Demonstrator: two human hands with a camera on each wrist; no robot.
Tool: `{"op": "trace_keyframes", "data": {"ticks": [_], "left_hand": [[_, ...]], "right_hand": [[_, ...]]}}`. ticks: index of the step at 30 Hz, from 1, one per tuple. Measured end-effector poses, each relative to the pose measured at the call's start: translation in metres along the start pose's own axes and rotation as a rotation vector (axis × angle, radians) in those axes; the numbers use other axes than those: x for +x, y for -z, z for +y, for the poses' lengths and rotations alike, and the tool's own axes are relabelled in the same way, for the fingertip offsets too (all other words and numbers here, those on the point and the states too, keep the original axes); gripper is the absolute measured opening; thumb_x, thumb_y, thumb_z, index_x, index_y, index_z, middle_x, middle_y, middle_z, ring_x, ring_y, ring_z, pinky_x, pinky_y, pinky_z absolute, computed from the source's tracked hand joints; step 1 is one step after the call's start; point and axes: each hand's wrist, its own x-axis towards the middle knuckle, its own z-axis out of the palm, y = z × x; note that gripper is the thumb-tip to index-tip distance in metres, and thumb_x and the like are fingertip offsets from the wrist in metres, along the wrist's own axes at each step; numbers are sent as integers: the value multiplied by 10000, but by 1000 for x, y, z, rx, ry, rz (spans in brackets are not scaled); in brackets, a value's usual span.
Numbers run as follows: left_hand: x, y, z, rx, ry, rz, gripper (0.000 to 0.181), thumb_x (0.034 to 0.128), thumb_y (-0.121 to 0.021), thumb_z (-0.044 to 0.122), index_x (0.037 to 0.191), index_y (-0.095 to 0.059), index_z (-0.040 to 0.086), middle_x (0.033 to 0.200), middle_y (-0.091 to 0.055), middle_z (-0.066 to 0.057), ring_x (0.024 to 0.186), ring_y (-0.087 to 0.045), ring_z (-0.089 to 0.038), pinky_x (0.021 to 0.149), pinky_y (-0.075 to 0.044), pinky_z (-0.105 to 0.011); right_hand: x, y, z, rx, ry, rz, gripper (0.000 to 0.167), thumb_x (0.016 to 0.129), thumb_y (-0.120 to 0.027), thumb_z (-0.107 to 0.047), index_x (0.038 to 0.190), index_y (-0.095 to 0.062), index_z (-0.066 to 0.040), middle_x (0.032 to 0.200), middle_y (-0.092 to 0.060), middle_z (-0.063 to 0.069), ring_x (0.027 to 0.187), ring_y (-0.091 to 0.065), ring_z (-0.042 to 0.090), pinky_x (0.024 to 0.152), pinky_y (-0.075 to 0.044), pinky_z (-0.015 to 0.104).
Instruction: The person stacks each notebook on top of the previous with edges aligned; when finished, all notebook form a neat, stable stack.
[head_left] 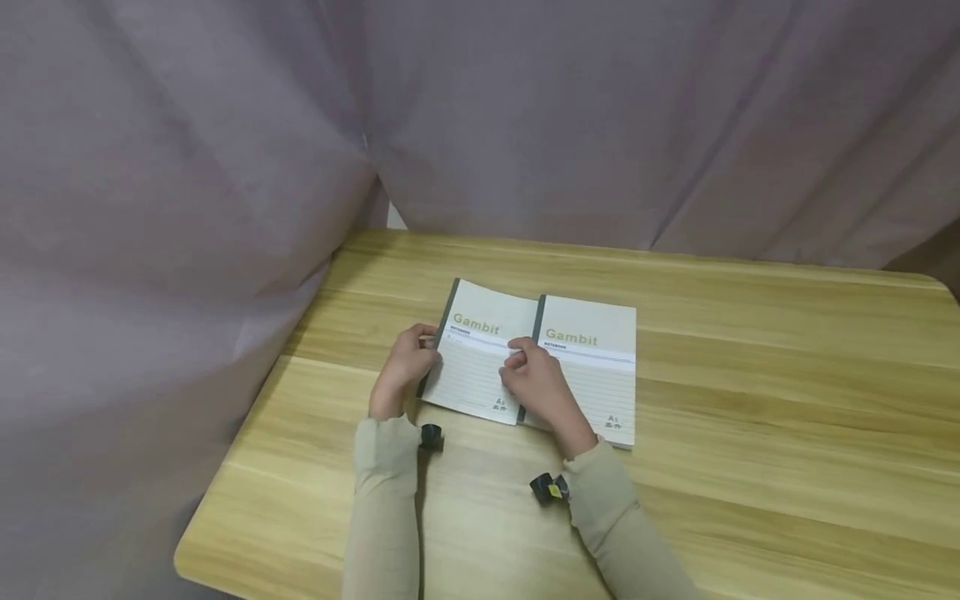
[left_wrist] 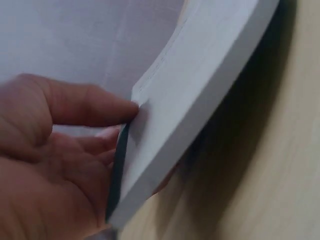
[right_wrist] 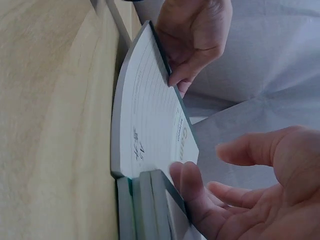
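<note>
My left hand (head_left: pixel 405 367) grips a pale, line-printed Gambit notebook (head_left: pixel 471 371) by its dark spine, thumb on top and fingers underneath. In the left wrist view, the gripped side of this notebook (left_wrist: pixel 185 90) is tilted up off the table and the pages bow. A second Gambit notebook (head_left: pixel 596 396) lies flat to the right; the right wrist view shows it on top of a stack (right_wrist: pixel 150 205). Over the seam between the two, my right hand (head_left: pixel 538 379) has its thumb apart from loosely bent fingers. Its fingertips are at the stack's spine edge; whether they touch is unclear.
Underneath is a wood-grain table (head_left: pixel 772 433), its left edge close to the left forearm. A greyish-purple curtain (head_left: pixel 525 125) hangs along the back and left side. Small black devices (head_left: pixel 431 437) are worn at both wrists.
</note>
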Motion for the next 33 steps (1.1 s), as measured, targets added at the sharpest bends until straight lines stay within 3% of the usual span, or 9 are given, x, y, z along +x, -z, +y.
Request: {"op": "trace_keyframes", "data": {"ticks": [4, 10, 18, 23, 33], "left_hand": [[4, 0, -1, -41, 8, 27, 535, 793, -464, -195, 1327, -484, -161, 1100, -592, -252, 915, -567, -279, 785, -485, -362], [4, 7, -1, -72, 34, 54, 542, 787, -449, -184, 1327, -480, -156, 1073, -580, -224, 885, -554, -266, 733, -470, -319], [0, 15, 1, -111, 39, 68, 543, 810, -443, -169, 1352, -468, -146, 1095, -590, -235, 901, -575, -269, 724, -479, -302], [1, 12, 4, -157, 34, 53, 532, 813, -447, -176, 1343, -478, -149, 1089, -616, -254, 876, -598, -264, 681, -508, -282], [5, -3, 12, -176, -9, 14, 548, 817, -447, -164, 1364, -457, -169, 1071, -636, -262, 832, -622, -244, 652, -520, -265]], "right_hand": [[3, 0, -1, 31, 8, 50, 487, 867, -654, -65, 1316, -554, 94, 999, -669, 142, 820, -681, 245, 766, -543, 373], [5, -4, -3, 68, -62, 108, 532, 825, -663, -46, 1335, -553, 59, 1082, -641, 141, 934, -658, 262, 861, -519, 419], [7, -5, -5, 81, -75, 136, 663, 800, -659, -17, 1419, -456, 111, 1152, -583, 195, 934, -642, 294, 845, -531, 436], [8, 3, -6, 52, -97, 106, 731, 790, -658, -33, 1459, -395, 97, 1189, -643, 228, 989, -662, 323, 869, -532, 457], [8, 25, -9, -10, -126, 111, 709, 774, -657, -8, 1438, -433, 96, 1115, -638, 202, 916, -617, 305, 807, -505, 420]]}}
